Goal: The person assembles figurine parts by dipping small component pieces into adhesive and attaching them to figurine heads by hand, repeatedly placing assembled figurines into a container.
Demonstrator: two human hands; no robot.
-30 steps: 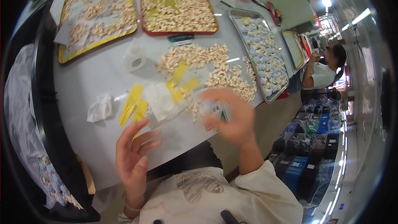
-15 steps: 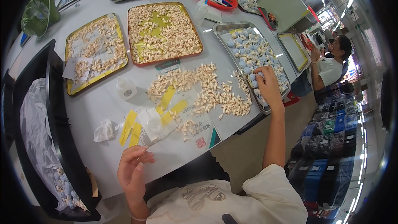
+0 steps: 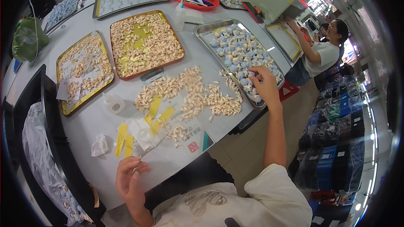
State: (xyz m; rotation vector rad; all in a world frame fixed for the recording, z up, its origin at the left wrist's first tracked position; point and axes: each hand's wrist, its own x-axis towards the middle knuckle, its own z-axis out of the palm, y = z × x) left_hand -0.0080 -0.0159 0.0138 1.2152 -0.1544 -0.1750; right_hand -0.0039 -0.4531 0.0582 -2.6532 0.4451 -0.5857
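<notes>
Over the silver tray [image 3: 205,28] at the right, my right hand [image 3: 266,87] has its thumb and forefinger drawn together among small rounded blue-and-cream pieces [image 3: 230,62]. Whether a piece is between the fingertips is too small to make out. My left hand [image 3: 131,180] hovers at the table's near edge, loosely curled with fingers apart and nothing in it. Just beyond it lie yellow tape strips [image 3: 120,138] and a small clear round dish [image 3: 145,134] on white paper. Loose cream pointed pieces [image 3: 189,94] are heaped mid-table, between the hands.
Two trays of cream pieces, a red-rimmed one [image 3: 183,58] and a yellow one [image 3: 110,75], stand farther back. A squeeze bottle [image 3: 113,103], crumpled tissue [image 3: 100,146] and red basket [image 3: 216,4] are about. A black bin [image 3: 63,159] flanks the left; a co-worker [image 3: 322,56] is at right.
The whole view has shifted, so the table and trays sit farther left in it. My right hand stays over the silver tray, my left near the edge. The co-worker's arm now reaches forward.
</notes>
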